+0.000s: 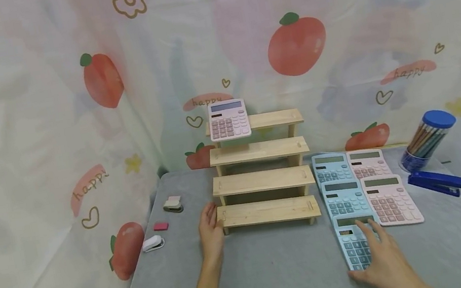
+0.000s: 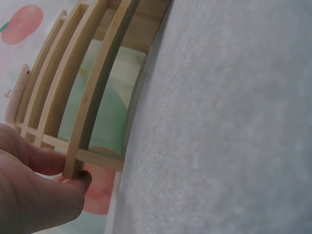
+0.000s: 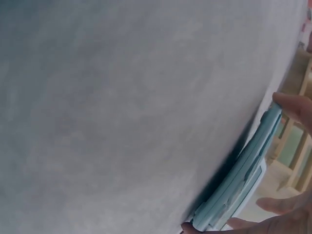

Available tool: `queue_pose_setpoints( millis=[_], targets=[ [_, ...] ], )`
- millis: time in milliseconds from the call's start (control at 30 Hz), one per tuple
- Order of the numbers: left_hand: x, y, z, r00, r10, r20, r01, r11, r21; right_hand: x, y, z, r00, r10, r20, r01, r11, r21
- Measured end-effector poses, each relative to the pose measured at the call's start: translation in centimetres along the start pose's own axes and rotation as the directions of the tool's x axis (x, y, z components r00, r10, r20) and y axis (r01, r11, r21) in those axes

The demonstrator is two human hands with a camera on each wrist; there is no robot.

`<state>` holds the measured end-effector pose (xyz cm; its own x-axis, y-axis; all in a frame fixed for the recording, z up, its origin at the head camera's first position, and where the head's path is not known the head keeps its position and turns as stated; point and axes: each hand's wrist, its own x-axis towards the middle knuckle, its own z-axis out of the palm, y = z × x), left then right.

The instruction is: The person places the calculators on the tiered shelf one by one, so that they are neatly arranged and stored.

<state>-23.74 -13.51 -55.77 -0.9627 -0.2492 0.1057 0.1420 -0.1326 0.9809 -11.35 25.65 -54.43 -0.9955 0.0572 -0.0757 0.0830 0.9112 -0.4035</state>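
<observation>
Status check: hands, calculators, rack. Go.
Left hand holds wooden rack at bottom step's left end. Right hand grips nearest blue calculator on table. Path to rack unobstructed.

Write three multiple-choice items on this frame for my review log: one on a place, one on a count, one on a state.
1. Where does the pink calculator on the wooden rack sit?
A. top step
B. bottom step
C. on the table beside the rack

2. How many calculators lie flat on the table?
A. three
B. five
C. seven

3. What is the right hand doing?
A. hanging free above the table
B. gripping the nearest blue calculator
C. holding the stapler

Answers:
1. A, it leans at the left end of the highest step.
2. B, three blue and two pink lie right of the rack.
3. B, thumb and fingers clasp its edges, as the right wrist view confirms.
</observation>
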Motion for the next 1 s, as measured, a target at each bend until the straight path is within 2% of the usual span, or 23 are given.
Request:
queue_pose_setpoints(
  millis=[167, 433, 700, 1000],
  targets=[
    [0.0, 0.0, 0.0, 1.0, -0.015, 0.002, 0.015, 1.0, -0.001, -0.2, -0.5, -0.7, 1.0, -0.018, -0.015, 0.018, 1.0, 0.008],
    [0.2, 0.0, 0.0, 1.0, -0.02, -0.006, 0.02, 1.0, 0.024, 0.8, -2.1, -3.3, 0.98, -0.135, -0.144, 0.137, 0.991, 0.001],
    [0.1, -0.1, 0.0, 1.0, -0.021, -0.006, 0.021, 0.999, 0.038, 3.8, -5.2, -7.8, 0.942, -0.224, -0.249, 0.231, 0.973, -0.004],
    [0.2, 0.0, -0.1, 1.0, -0.023, -0.002, 0.023, 1.0, 0.012, 9.1, -10.1, -13.3, 0.923, -0.29, -0.251, 0.31, 0.95, 0.042]
  ],
)
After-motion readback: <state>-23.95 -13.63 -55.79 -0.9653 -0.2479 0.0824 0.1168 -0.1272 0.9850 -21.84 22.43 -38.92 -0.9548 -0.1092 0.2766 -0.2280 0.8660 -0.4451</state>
